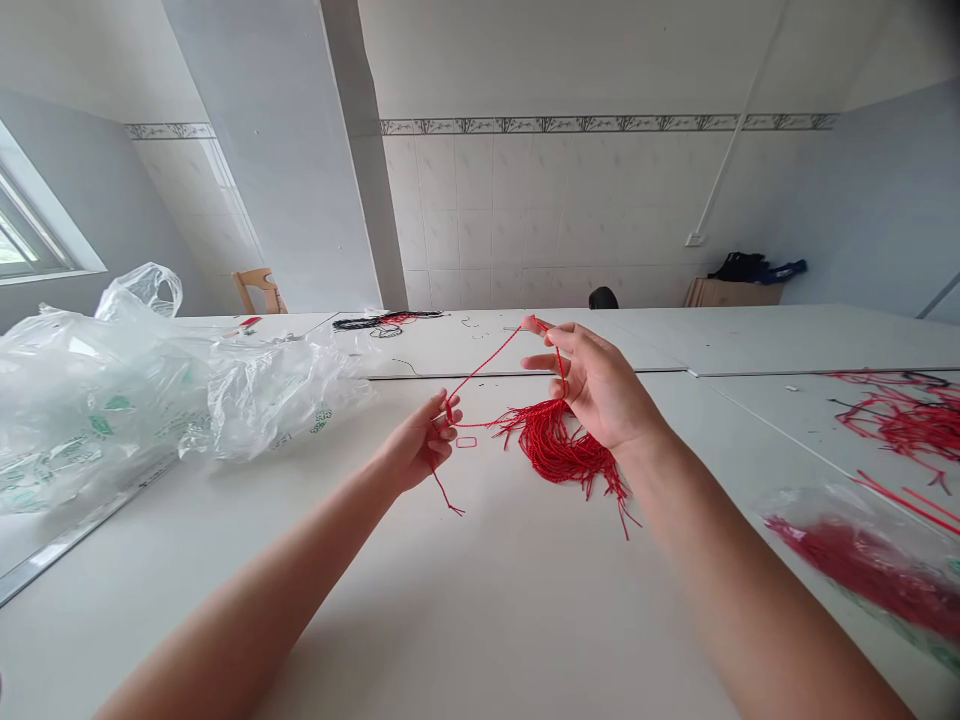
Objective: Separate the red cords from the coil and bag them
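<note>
A thin red cord (489, 358) stretches between my two hands above the white table. My left hand (421, 440) pinches it between thumb and fingers, and a loose end hangs below that hand. Raised higher, my right hand (592, 380) has the cord around its fingertips, with index finger and thumb together and the other fingers curled loosely. A bundle of red cords (566, 445) lies on the table beneath and beside my right hand. Close to my left hand a small red rectangular outline (466, 442) shows on the tabletop.
Crumpled clear plastic bags (150, 390) fill the left side. Black and red cords (386, 320) lie at the far side. On the right are more red cords (911, 420) and a clear bag of red material (862, 570). A wooden chair (259, 291) stands behind the table.
</note>
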{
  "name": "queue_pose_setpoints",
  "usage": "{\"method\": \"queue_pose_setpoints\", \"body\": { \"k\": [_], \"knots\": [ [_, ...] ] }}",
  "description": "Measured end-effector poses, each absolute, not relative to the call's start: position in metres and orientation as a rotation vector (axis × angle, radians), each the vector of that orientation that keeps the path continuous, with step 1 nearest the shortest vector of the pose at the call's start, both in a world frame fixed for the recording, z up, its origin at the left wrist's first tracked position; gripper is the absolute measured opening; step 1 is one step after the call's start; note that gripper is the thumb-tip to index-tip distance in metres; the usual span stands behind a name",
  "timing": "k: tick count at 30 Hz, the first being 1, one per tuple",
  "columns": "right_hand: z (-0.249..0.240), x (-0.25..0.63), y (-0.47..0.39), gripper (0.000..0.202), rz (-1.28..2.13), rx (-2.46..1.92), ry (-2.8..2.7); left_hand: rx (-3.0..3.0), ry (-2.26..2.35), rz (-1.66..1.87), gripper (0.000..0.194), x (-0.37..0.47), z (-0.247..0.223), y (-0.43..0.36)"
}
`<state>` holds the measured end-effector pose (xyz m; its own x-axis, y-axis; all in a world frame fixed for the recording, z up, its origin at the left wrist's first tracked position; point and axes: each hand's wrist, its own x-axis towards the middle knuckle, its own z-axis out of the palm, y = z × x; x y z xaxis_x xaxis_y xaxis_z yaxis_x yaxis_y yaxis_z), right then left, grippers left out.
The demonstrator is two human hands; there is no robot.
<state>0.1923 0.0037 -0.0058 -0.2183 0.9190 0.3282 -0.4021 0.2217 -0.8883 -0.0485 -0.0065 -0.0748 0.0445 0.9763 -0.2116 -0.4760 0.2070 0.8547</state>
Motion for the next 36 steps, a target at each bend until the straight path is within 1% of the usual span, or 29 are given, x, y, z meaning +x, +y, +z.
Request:
{"method": "queue_pose_setpoints", "body": {
  "k": [6,10,12,14,16,19,26,30,33,36],
  "knots": [
    [-0.004,0.196,0.006,0.018,1.324,-0.532,-1.175,0.924,1.107,1.319,0.032,-0.055,-0.087,-0.002],
    [-0.011,0.192,0.008,0.018,1.31,-0.603,-1.314,1.138,1.317,1.166,0.039,-0.069,-0.091,0.004],
    [-0.018,0.188,0.012,0.02,1.351,-0.673,-1.435,1.242,1.421,1.079,0.047,-0.074,-0.088,0.004],
    [-0.027,0.183,0.016,0.022,1.412,-0.718,-1.526,1.335,1.487,1.055,0.05,-0.073,-0.082,0.0],
    [-0.034,0.178,0.018,0.021,1.448,-0.727,-1.578,1.441,1.464,1.086,0.049,-0.065,-0.074,-0.007],
    [-0.039,0.171,0.018,0.016,1.433,-0.738,-1.634,1.535,1.284,1.157,0.051,-0.045,-0.059,-0.02],
    [-0.039,0.163,0.017,0.006,1.269,-0.819,-1.678,1.383,1.204,1.21,0.049,-0.022,-0.045,-0.018],
    [-0.042,0.162,0.022,0.009,1.135,-0.854,-1.686,1.385,1.057,1.234,0.042,-0.013,-0.044,-0.001],
    [-0.04,0.167,0.029,0.015,1.095,-0.86,-1.651,1.259,1.001,1.439,0.034,-0.001,-0.036,0.017],
    [-0.032,0.186,0.043,0.017,1.137,-0.819,-1.756,0.942,0.869,1.708,0.02,0.003,-0.015,0.035]
  ]
}}
